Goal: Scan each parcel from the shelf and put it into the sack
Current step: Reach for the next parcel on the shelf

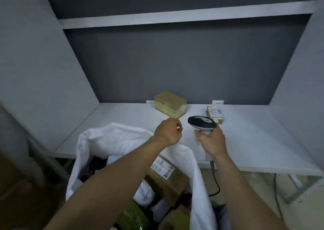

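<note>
Grey wall (166, 63), pale floor (249, 191), dim light

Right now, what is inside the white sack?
In the sack: a brown labelled box, a white mailer bag, a green-wrapped parcel and something dark I cannot identify. The left forearm crosses the opening and hides whatever lies beneath it.
</note>
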